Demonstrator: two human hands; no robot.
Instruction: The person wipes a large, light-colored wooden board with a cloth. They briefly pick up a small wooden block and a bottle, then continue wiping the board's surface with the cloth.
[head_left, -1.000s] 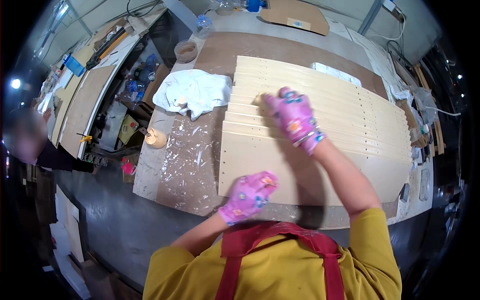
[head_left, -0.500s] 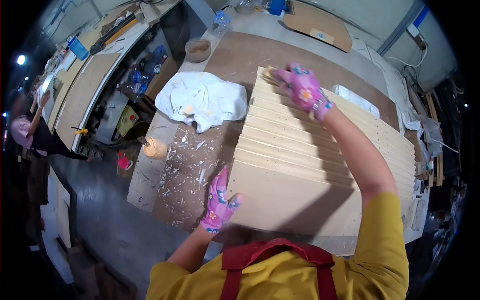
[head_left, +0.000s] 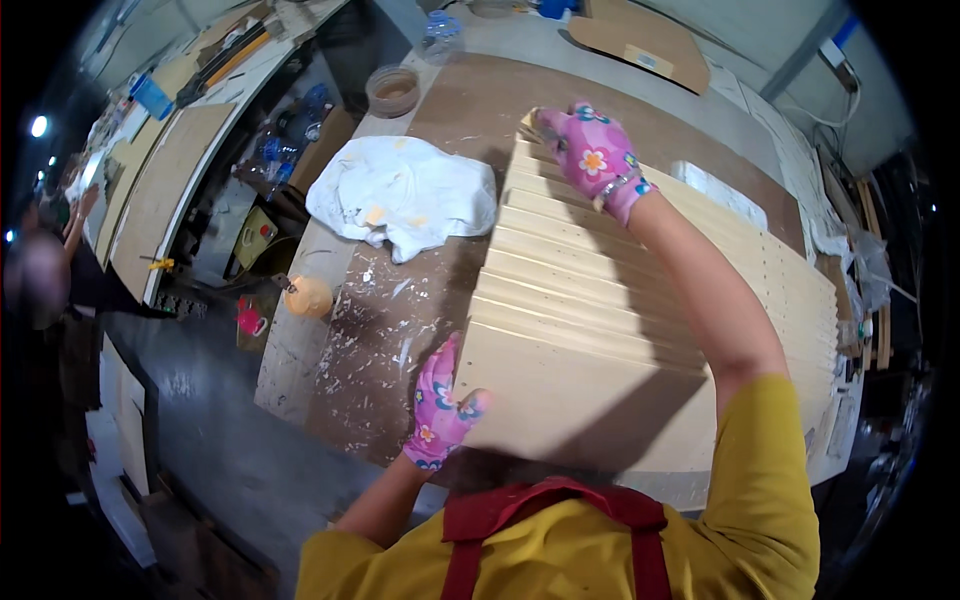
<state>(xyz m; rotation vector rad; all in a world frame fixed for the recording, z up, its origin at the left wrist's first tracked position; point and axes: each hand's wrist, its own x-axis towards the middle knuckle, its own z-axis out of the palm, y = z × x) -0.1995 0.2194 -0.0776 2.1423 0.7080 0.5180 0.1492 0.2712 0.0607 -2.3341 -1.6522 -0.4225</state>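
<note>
My right hand, in a pink flowered glove, is closed around a small yellowish pad whose exact kind I cannot make out. It is at the far left corner of a row of pale, overlapping wooden boards, which lie stepped one behind another. Against the left edge of the nearest board rests my left hand, gloved the same way, its fingers stretched out along the edge and the thumb spread over the corner. A crumpled white cloth with yellowish stains lies left of the boards.
Pale flakes litter the brown tabletop. A round orange-tan container stands at the table's left edge, a clear tub farther back. Cardboard lies at the back, a white wrapped block behind the boards. Another person is far left.
My right hand has moved slightly away from me and to the left with the pad, up to the boards' far corner. My left hand stays at the near board's edge.
</note>
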